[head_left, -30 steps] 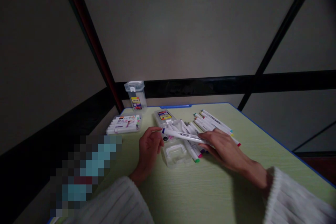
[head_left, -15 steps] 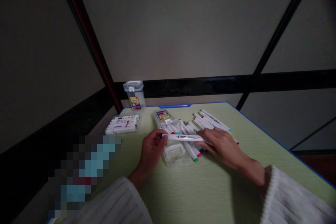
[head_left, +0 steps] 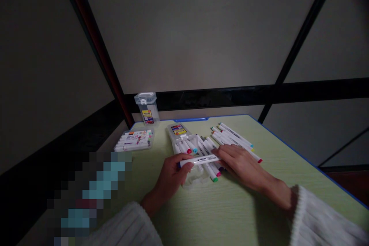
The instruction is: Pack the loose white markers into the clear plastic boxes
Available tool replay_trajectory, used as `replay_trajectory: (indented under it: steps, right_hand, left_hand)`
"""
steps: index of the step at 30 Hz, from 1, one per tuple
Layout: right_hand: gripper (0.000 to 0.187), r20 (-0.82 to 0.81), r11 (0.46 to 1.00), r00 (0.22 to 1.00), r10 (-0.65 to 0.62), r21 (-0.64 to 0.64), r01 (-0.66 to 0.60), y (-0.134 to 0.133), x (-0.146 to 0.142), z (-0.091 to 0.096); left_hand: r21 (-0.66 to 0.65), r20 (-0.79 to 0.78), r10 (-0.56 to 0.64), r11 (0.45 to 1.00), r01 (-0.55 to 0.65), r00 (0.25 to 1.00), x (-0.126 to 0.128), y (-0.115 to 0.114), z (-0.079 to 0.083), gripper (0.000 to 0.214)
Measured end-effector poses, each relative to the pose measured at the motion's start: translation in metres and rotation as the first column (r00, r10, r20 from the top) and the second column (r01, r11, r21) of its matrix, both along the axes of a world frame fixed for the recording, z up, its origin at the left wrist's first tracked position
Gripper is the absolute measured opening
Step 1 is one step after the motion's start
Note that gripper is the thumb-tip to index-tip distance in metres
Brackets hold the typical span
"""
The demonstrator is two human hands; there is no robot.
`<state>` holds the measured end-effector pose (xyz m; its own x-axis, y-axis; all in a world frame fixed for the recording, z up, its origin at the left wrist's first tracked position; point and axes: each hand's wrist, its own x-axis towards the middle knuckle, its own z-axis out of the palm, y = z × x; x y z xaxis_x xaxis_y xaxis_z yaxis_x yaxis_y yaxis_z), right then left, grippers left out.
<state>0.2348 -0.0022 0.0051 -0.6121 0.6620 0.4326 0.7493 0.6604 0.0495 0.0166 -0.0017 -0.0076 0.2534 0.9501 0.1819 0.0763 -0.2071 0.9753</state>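
Observation:
A white marker (head_left: 203,159) with a dark blue end is held sideways between both hands. My left hand (head_left: 173,171) pinches its blue end with thumb and fingers. My right hand (head_left: 242,163) is closed around the other end, which its fingers hide. Just behind the marker lies a clear plastic case (head_left: 170,132) with a yellow and blue label, and several markers show inside its opening, red and light blue ends outward. Its clear lid (head_left: 196,182) is partly covered by my left hand. Beneath and beside my right hand lie loose white markers (head_left: 213,178) with green and pink ends.
More white markers (head_left: 236,133) lie at the right rear of the table (head_left: 207,215). A lidded clear container (head_left: 150,109) stands at the back left, with a flat pack of markers (head_left: 134,141) before it. A blurred-out patch (head_left: 98,184) covers the left edge. A wall rises behind.
The marker has come slightly down and toward me, its left end now tilted lower. My left hand has shifted a little right and down; both hands keep hold. The view has tilted slightly.

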Motion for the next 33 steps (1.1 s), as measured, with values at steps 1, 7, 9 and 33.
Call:
replay_trajectory:
  steps: [1, 7, 9, 33]
  right_hand:
    - [0.014, 0.002, 1.0, 1.0, 0.0, -0.004, 0.0, -0.0003, 0.0, 0.0002]
    - [0.014, 0.002, 1.0, 1.0, 0.017, -0.025, -0.017, -0.0021, -0.001, 0.0028]
    - [0.015, 0.006, 0.999, 1.0, 0.028, -0.019, -0.028, -0.0021, -0.0015, 0.0027]
    - [0.027, -0.249, 0.998, 0.967, -0.057, 0.017, 0.063, 0.0025, 0.0052, -0.0034]
  left_hand:
    - [-0.013, 0.005, -0.008, 1.0, 0.008, 1.0, 0.0001, -0.0001, 0.0, 0.029]
    - [-0.046, 0.002, -0.032, 0.998, 0.032, 0.999, -0.0019, 0.0002, -0.0001, 0.03]
    - [-0.042, 0.002, -0.036, 0.998, 0.036, 0.999, -0.0027, 0.0005, 0.0003, 0.03]
    - [-0.029, 0.064, 0.039, 0.999, -0.037, 0.997, 0.0026, -0.0013, 0.0027, 0.03]
